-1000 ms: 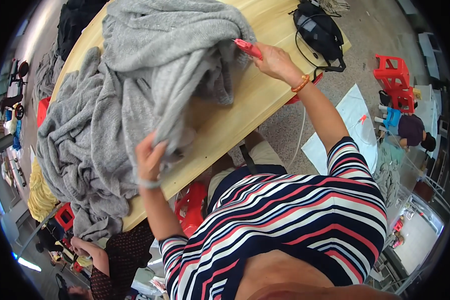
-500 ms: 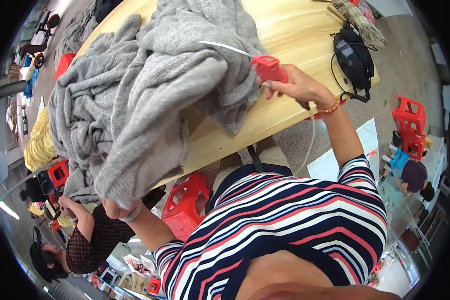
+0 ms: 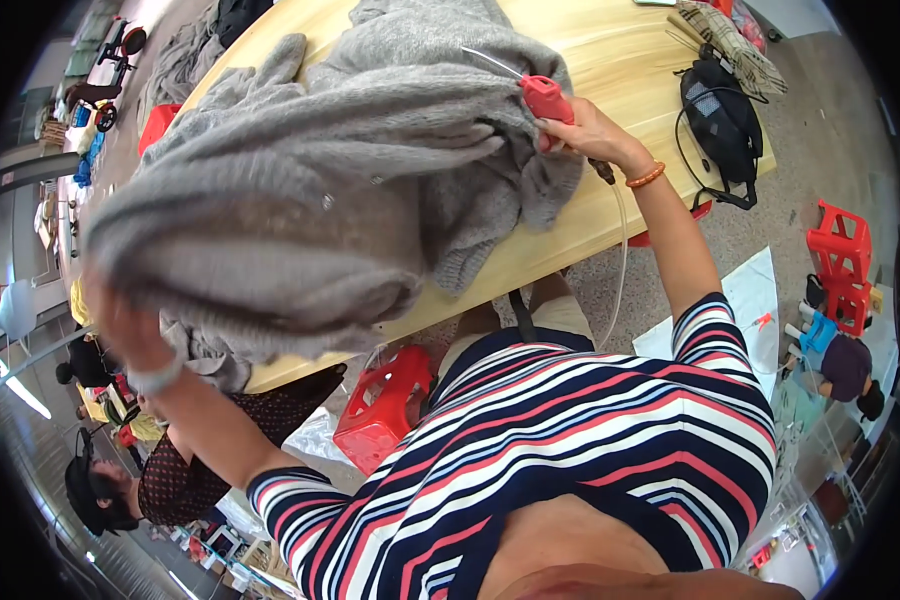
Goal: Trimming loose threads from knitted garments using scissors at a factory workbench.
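A red air blow gun is gripped in my right hand. Its thin metal nozzle points up and left over the grey cloth, and a pale hose hangs from its handle. My left hand, smeared by motion, has hold of the left edge of a fluffy grey knitted sweater. That part is raised and billowing off the table. More grey knit lies bunched beneath and behind it, with a ribbed edge hanging near the table's front. Where one garment ends and another begins, I cannot tell.
The pale wooden table carries a black bag with a strap at right and checked cloth beyond. A red stool stands by its front edge. A co-worker in a dark dotted top is at lower left.
My left hand has swung up and to the left, lifting and spreading the grey knit. My right hand with the blow gun has shifted slightly up and right.
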Demonstrator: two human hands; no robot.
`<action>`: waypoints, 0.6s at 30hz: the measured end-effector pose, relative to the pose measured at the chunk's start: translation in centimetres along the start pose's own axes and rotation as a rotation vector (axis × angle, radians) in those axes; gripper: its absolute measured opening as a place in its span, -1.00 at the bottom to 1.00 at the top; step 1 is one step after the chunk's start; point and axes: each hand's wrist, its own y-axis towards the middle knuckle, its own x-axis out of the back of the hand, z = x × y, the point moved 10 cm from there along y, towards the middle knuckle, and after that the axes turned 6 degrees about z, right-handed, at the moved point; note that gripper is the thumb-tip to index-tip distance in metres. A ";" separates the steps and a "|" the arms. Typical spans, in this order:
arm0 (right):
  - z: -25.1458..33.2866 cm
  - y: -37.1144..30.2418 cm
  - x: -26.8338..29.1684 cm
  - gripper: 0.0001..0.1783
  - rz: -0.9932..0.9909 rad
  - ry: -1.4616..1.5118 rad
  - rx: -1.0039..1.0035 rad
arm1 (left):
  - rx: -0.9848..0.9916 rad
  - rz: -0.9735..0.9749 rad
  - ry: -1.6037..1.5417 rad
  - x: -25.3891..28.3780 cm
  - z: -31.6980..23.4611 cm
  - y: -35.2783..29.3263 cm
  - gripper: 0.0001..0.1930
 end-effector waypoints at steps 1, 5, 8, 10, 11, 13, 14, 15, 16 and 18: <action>-0.7 0.2 -0.9 -0.76 0.111 0.138 -0.015 | -0.123 -0.013 0.066 -3.0 4.6 -1.6 -0.66; -2.5 1.6 -0.8 -0.78 -0.091 -0.248 -0.016 | 0.663 0.006 -0.041 -20.3 12.1 -3.0 -0.74; -2.5 1.7 -2.2 -0.76 -0.062 -0.161 -0.030 | 0.766 0.138 -1.076 -33.2 -2.6 -4.1 -0.73; -2.4 1.9 -2.8 -0.77 -0.049 -0.125 -0.020 | 1.248 0.331 -1.520 -39.1 -10.1 -9.6 -0.72; -1.5 2.2 -3.3 -0.77 -0.004 -0.103 0.005 | 1.375 0.253 -1.659 -41.8 -11.5 -12.8 -0.71; -0.3 2.4 -3.3 -0.77 0.035 -0.090 0.024 | 1.494 0.169 -1.811 -45.7 -13.3 -15.8 -0.69; -0.2 1.7 -4.0 -0.75 0.158 0.062 0.014 | 1.471 -0.040 -1.935 -46.2 -13.4 -15.8 -0.69; 0.2 0.9 -5.1 -0.72 0.280 0.214 0.003 | 1.434 -0.259 -2.048 -46.4 -13.0 -15.9 -0.68; 0.5 -0.2 -5.1 -0.72 0.280 0.203 -0.005 | 1.436 -0.266 -2.060 -46.8 -13.2 -15.9 -0.68; 2.4 -1.6 -5.9 -0.65 0.355 0.386 0.069 | 1.490 -0.461 -1.963 -46.6 -12.0 -16.4 -0.66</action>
